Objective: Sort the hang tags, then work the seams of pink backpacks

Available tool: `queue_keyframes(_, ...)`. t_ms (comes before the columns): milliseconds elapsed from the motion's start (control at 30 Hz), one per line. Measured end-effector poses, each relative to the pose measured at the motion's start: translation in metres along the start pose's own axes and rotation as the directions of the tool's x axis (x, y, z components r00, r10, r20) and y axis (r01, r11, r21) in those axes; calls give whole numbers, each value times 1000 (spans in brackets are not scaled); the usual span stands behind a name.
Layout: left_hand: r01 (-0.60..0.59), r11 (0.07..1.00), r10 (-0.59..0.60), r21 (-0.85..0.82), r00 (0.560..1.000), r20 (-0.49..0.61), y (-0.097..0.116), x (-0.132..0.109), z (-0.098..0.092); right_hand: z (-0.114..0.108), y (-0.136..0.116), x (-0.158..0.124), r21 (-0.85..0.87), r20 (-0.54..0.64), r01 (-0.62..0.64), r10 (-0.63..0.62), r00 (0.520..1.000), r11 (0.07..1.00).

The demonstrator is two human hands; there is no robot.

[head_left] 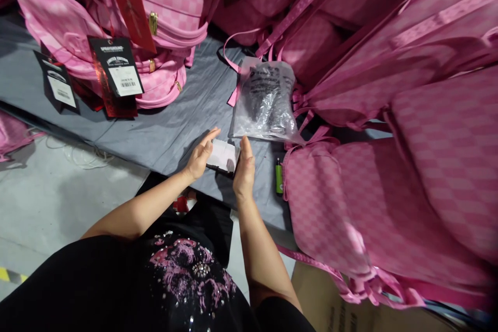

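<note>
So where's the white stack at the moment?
In the head view, the white stack is near the middle, between the left hand and the right hand, nearer the person than the clear plastic bag.

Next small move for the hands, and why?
Probably press the palms gently inward to square up the white stack: the left hand and right hand already flank it, fingers extended, and its edges look slightly uneven. Whether both palms touch it is hard to tell.
</note>
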State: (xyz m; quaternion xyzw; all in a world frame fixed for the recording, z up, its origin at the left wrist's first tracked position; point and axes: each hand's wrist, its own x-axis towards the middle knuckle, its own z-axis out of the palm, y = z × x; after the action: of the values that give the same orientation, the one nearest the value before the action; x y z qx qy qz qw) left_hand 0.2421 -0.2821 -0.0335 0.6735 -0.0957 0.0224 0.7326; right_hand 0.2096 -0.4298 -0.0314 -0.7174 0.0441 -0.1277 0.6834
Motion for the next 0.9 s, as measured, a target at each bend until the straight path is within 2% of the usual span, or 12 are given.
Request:
queue_keyframes(133,1,1000,0,9,999,-51,-2,-4,-3,-10,-9,15,56,-51,-2,5,999,998)
queue_keyframes(233,-24,1000,24,-1,1000,3,-5,-6,-4,-17,-35,39,-37,-7,148,-148,989,988)
queue_keyframes(333,-65,998,65,10,997,30,-5,-6,-4,-15,-67,61,-118,25,353,-353,935,928)
queue_keyframes(400,-78,997,77,23,996,33,-5,-6,-4,-6,-77,67,-227,63,417,-414,908,880)
queue_keyframes(467,-93,994,91,53,995,41,-4,-5,-4,9,-72,67,-371,151,406,-377,914,835)
queue_keyframes(533,-97,992,95,77,995,24,-4,-4,-4,23,-55,64,-504,285,358,-240,928,786)
queue_keyframes(600,-94,993,96,74,995,-14,-5,-4,-5,33,-34,62,-615,408,360,-107,907,702)
queue_keyframes(667,-81,996,82,41,996,-26,-7,-4,-5,33,-18,63,-677,468,385,-36,883,628)
queue_keyframes(700,-78,997,78,16,997,-23,-9,-4,-5,31,-13,65,-679,470,384,-32,882,626)
queue_keyframes(767,-74,997,73,-34,997,-27,-13,-5,-5,21,-10,71,-611,434,347,-65,898,712)
queue_keyframes(833,-62,997,60,-40,997,-48,-17,-6,-4,11,-15,77,-469,379,310,-129,916,827)
queue_keyframes(900,-22,1000,22,-2,997,-80,-18,-5,-4,2,-27,82,-356,342,309,-184,921,882)
